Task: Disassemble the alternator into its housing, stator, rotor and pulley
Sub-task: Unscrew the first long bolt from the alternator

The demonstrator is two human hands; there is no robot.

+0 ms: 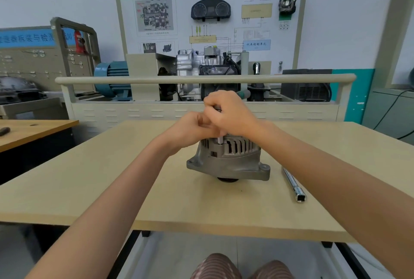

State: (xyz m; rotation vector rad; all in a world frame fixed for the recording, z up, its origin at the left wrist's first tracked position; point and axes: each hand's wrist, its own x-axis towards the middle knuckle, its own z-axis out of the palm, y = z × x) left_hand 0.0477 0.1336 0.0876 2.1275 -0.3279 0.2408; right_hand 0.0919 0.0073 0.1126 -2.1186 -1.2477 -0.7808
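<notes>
A grey cast alternator [228,160] stands on the wooden table [112,177] with its slotted housing up and its dark pulley [227,180] underneath. A silver tool shaft [219,139] stands upright on the housing's top edge. My right hand [230,112] grips the upper part of this tool, with a green handle end [243,93] showing behind the knuckles. My left hand [192,130] pinches the shaft just below, its fingers curled against the right hand. The tool's tip is hidden in the housing.
A silver socket extension bar [294,185] lies on the table right of the alternator. Behind the table stands a beige training bench [201,80] with a rail, a gearbox and a blue motor. A second wooden table [33,128] is at the left.
</notes>
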